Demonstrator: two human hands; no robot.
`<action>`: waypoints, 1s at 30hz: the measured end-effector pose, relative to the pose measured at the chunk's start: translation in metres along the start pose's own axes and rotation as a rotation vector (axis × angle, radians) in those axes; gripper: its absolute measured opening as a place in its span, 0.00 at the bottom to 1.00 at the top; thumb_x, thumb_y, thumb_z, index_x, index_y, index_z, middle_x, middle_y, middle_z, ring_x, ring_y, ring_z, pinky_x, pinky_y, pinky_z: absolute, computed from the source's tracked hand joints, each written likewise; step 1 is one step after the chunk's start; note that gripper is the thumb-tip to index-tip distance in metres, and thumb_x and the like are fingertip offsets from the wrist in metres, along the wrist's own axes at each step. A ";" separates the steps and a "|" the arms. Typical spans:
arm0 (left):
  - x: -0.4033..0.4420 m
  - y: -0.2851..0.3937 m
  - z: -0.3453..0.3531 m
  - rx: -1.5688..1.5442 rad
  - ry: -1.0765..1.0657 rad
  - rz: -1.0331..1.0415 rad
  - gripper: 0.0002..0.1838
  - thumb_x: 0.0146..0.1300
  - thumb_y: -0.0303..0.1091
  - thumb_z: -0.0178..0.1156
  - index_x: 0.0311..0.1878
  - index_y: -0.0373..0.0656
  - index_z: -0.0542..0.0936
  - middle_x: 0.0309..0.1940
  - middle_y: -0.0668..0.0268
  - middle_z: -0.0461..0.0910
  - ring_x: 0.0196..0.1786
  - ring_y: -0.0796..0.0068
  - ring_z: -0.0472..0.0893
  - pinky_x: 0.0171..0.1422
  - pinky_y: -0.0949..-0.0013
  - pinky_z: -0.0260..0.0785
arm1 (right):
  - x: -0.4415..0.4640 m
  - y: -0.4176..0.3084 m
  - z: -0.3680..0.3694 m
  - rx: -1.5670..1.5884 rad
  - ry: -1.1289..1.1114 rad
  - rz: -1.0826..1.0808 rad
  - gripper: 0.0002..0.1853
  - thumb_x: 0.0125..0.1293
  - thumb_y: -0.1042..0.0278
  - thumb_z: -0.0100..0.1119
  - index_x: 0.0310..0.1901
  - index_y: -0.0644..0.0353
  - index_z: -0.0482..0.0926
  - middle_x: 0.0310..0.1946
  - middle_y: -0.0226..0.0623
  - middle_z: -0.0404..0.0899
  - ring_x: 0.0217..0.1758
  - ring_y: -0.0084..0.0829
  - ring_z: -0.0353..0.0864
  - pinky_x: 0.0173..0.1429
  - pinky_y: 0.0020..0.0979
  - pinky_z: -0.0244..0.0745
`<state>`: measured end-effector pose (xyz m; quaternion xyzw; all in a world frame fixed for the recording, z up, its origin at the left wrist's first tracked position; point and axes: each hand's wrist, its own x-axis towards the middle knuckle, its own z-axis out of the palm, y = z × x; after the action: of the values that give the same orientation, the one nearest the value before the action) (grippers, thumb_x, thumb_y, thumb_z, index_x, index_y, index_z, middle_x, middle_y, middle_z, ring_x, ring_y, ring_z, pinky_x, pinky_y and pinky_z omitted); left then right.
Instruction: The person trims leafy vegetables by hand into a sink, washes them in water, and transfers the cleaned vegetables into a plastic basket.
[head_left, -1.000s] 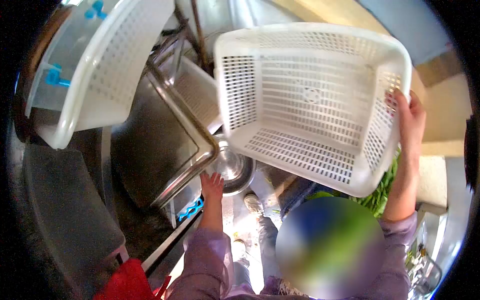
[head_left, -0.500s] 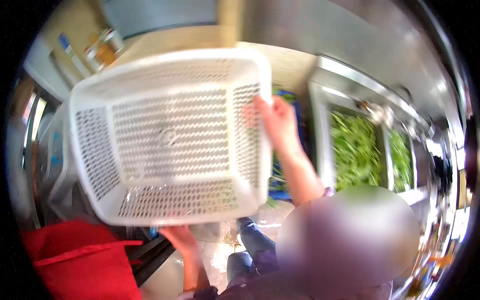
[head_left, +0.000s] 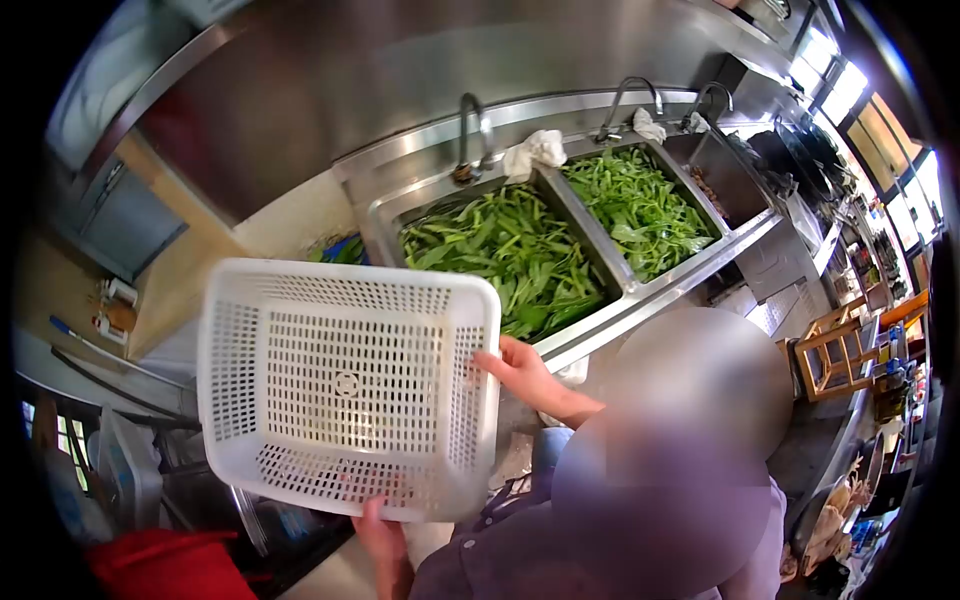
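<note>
An empty white plastic basket (head_left: 350, 400) with slotted walls hangs tilted in front of me, its open side facing me. My right hand (head_left: 525, 372) is closed around its right rim, fingertips showing on the inner wall. At the lower rim, my left hand (head_left: 378, 535) grips the basket from below, part of its fingers seen through the slots. Just beyond the basket, a sink basin (head_left: 592, 318) holds leafy green vegetables (head_left: 510, 250), and the basin beside it holds more greens (head_left: 635, 205).
Curved taps (head_left: 468, 135) rise behind the basins, with a white cloth (head_left: 537, 150) on the ledge. A third basin (head_left: 740, 185) lies farther right. Something red (head_left: 165, 562) is at the lower left. A wooden stool (head_left: 832, 350) stands at the right.
My view has swung so that the sinks now show nearer the centre. The basket appears lower and farther from me, still in both hands.
</note>
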<state>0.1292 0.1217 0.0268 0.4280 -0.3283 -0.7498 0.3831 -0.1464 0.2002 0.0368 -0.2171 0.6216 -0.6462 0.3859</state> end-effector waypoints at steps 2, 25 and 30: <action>0.003 -0.010 0.014 0.115 -0.100 -0.076 0.34 0.46 0.26 0.45 0.62 0.40 0.55 0.53 0.57 0.65 0.54 0.60 0.68 0.55 0.58 0.64 | -0.002 0.013 -0.057 -0.021 -0.072 0.112 0.23 0.63 0.50 0.45 0.44 0.66 0.70 0.32 0.31 0.75 0.31 0.17 0.72 0.36 0.21 0.69; 0.050 -0.051 0.095 0.371 0.131 -0.355 0.22 0.56 0.41 0.55 0.52 0.43 0.67 0.40 0.63 0.76 0.40 0.70 0.77 0.40 0.62 0.73 | 0.050 0.050 -0.466 -0.940 0.572 0.028 0.24 0.50 0.59 0.60 0.49 0.56 0.66 0.39 0.43 0.75 0.41 0.41 0.75 0.46 0.35 0.69; 0.031 -0.043 0.132 0.782 0.347 -0.376 0.27 0.54 0.48 0.56 0.55 0.49 0.65 0.46 0.64 0.73 0.41 0.71 0.76 0.40 0.64 0.71 | 0.096 0.023 -0.495 -1.363 0.414 0.179 0.47 0.41 0.43 0.64 0.62 0.44 0.51 0.65 0.42 0.43 0.65 0.51 0.46 0.59 0.55 0.52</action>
<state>-0.0124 0.1382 0.0344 0.7113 -0.4342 -0.5437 0.0997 -0.5758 0.4426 -0.0706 -0.2310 0.9627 -0.1080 0.0902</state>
